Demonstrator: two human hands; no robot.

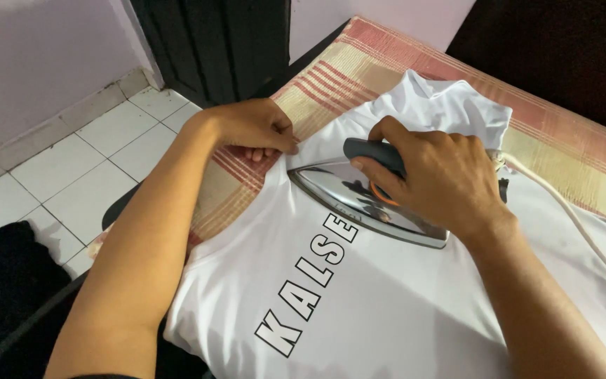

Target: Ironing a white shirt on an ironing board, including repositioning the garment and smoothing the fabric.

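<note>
- The iron, middle of the frame: polished metal body, glossy and mirror-like; its handle is dark matt plastic with an orange plastic part.
- The shirt, lower centre: smooth white cloth, matt, with black-edged printed letters.
- The cover, upper centre: woven striped cloth in red and tan, slightly coarse.
- The cord, at right: pale braided fabric.
- The floor, at left: white tiles, faintly glossy.

Right hand grips the dark handle of the chrome iron, flat on the white T-shirt. At nine o'clock of the iron's tip, the left hand pinches the shirt's edge against the striped cloth.
</note>
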